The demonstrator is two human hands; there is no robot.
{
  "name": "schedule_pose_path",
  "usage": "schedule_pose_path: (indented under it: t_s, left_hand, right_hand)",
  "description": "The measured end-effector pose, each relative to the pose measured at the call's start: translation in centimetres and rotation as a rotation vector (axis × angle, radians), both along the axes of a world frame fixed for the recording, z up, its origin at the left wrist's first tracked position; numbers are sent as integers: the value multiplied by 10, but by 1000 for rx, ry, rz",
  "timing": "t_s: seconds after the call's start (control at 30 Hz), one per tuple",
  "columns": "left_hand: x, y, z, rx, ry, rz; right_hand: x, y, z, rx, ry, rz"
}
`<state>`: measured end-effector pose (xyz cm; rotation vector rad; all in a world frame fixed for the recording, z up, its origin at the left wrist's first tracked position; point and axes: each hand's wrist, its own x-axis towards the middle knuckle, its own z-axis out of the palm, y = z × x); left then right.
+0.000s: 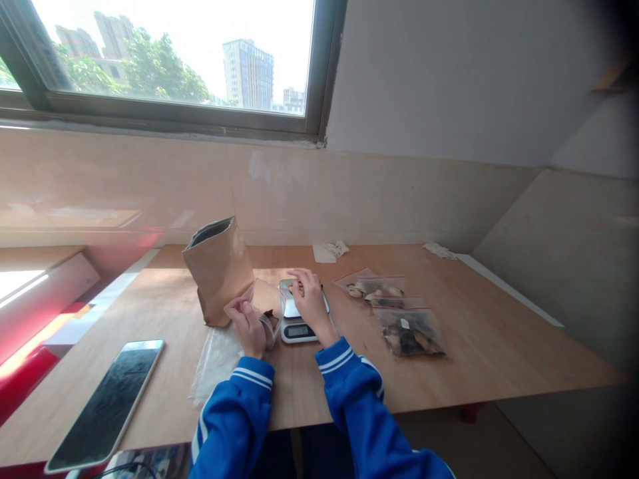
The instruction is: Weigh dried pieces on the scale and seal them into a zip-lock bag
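The table (479, 332) is showing smooth, wood-grained boarding with a soft sheen. The brown bag (222, 273) is looking like matt, lightly creased paper, its lining (212, 231) showing dark grey and smooth. The open bag (260, 293) is appearing thin, clear and glossy, in plastic, and the flat bag (214, 369) is catching light along its plastic wrinkles. The scale (286, 334) is pairing white plastic with a shiny, metal-looking plate (289, 309). The zip bags (409, 326) are gleaming in see-through plastic. The phone (107, 406) is reflecting light off glossy, glass-like black. The tissue (329, 251) is looking crumpled and matt. The sleeves (234, 406) are showing smooth cloth. The lower wall (150, 173) is shining like polished tile; the upper wall (429, 80) is looking matt.
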<state>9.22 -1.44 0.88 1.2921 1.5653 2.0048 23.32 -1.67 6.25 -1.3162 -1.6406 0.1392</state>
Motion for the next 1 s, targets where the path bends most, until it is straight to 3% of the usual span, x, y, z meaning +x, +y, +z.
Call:
schedule_pose_path:
  t_s: [0.13, 0.23, 0.6, 0.73, 0.87, 1.0]
  left_hand:
    - [0, -1, 2, -10, 4, 4]
    - [0, -1, 1, -33, 12, 6]
    - [-1, 1, -1, -32, 1, -5]
    - [-1, 0, 1, -34, 18, -8]
    - [0, -1, 2, -44, 21, -19]
    - [1, -1, 2, -41, -4, -26]
  right_hand:
    - [18, 18, -35, -169, -259, -100]
    - [20, 18, -48, -218, -316, -105]
    - [27, 8, -54, -111, 20, 18]
    - [25, 5, -41, -111, 251, 8]
    - [6, -3, -9, -110, 561, 163]
    - [-19, -11, 22, -108, 459, 409]
